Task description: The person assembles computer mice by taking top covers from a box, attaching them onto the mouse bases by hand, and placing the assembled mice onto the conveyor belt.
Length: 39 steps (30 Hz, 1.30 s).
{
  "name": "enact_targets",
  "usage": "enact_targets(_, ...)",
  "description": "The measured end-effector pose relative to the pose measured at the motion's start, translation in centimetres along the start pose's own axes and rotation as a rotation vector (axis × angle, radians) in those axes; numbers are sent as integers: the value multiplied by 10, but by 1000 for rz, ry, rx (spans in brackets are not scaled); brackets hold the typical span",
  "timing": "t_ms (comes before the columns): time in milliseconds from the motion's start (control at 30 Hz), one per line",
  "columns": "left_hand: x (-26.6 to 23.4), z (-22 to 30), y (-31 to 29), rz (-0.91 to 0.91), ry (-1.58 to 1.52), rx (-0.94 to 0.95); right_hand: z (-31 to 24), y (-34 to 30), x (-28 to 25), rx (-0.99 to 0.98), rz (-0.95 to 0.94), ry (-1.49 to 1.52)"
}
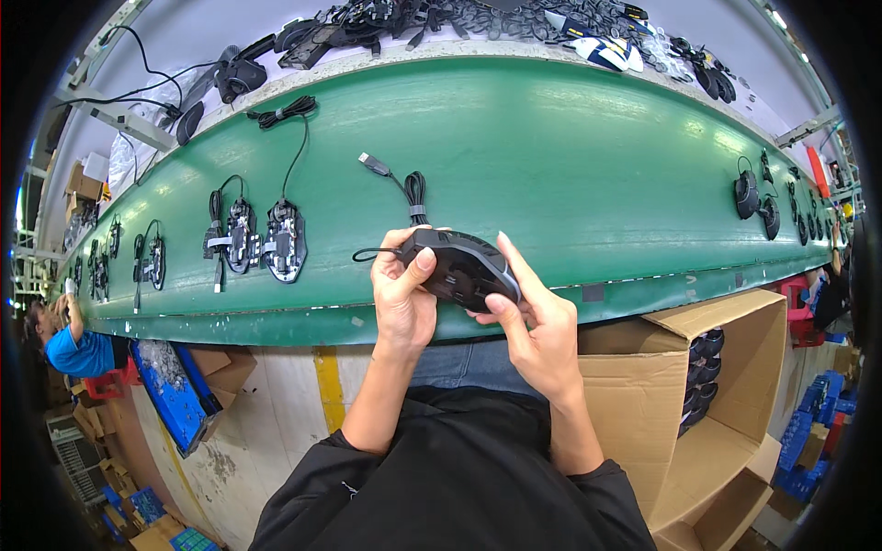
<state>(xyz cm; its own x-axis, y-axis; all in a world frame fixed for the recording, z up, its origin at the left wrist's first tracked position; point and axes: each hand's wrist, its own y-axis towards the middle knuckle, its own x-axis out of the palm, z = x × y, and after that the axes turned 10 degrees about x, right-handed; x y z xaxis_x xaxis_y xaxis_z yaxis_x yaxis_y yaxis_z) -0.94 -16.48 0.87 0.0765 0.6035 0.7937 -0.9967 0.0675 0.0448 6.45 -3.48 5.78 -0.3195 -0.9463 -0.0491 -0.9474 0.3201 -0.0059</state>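
Observation:
Between my two hands, above the near edge of the green conveyor belt, is a black computer mouse (459, 268). My left hand (404, 298) grips its left end, the thumb lying on top. At its right end my right hand (537, 326) holds on, with the thumb at the near side and the fingers on the far side. A bundled black cable (415, 195) with a USB plug (374, 164) lies on the belt just beyond the mouse. To the left on the belt rest open mouse bases (286, 241) with bare circuit parts and tied cables.
An open cardboard box (643, 395) holding black mouse shells (703, 372) stands at my right. More mice (755, 204) lie at the belt's right end. Loose parts and cables (367, 28) cover the far shelf. A co-worker in a blue shirt (84, 351) is at far left, near a blue bin (175, 395).

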Motion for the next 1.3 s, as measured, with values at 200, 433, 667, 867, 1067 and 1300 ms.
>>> enact_targets(200,14,-7,-5,57,56,-73,10,5,-9,70,119,105)
enact_targets(433,7,-1,-9,-80,142,-26,3,6,-9,141,45,218)
enact_targets(667,-1,-2,-9,-52,104,-28,8,6,-3,10,-4,14)
enact_targets(867,11,10,-1,-160,27,-250,-3,2,3,34,65,26)
enact_targets(1067,6,19,-12,-62,-402,-389,-1,1,-6,-463,39,-522)
enact_targets(1300,1,22,-13,-89,11,-276,0,-20,5,3,6,-146)
